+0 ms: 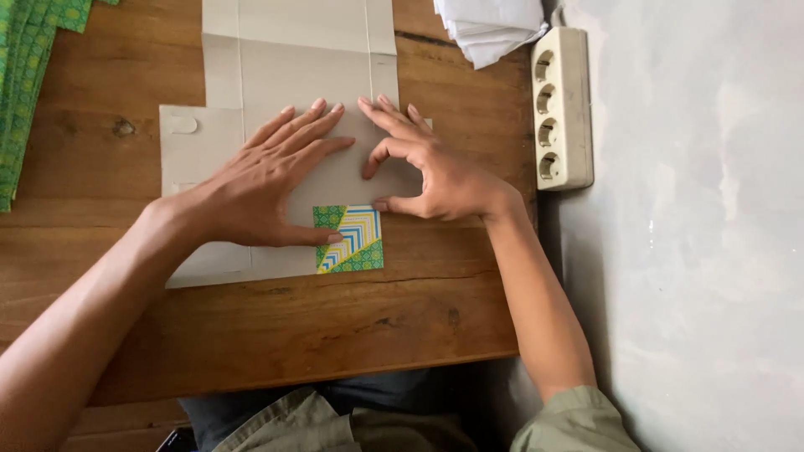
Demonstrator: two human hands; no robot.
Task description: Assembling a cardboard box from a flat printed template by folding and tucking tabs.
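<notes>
A flat, unfolded grey cardboard box blank [301,50] lies on the wooden table [335,326]. My left hand [268,180] rests flat on it, fingers spread and pointing away from me. My right hand [427,163] presses the blank just to the right, fingertips bent down onto the card. Between both thumbs, at the blank's near edge, a folded-over flap [352,238] shows its printed side: green pattern with blue, yellow and white chevron stripes. My left thumb tip touches that flap.
A stack of green patterned sheets [25,75] lies at the table's far left. Folded white paper [490,29] sits at the far right. A cream power strip [563,105] lies along the table's right edge, beside the grey floor [695,251].
</notes>
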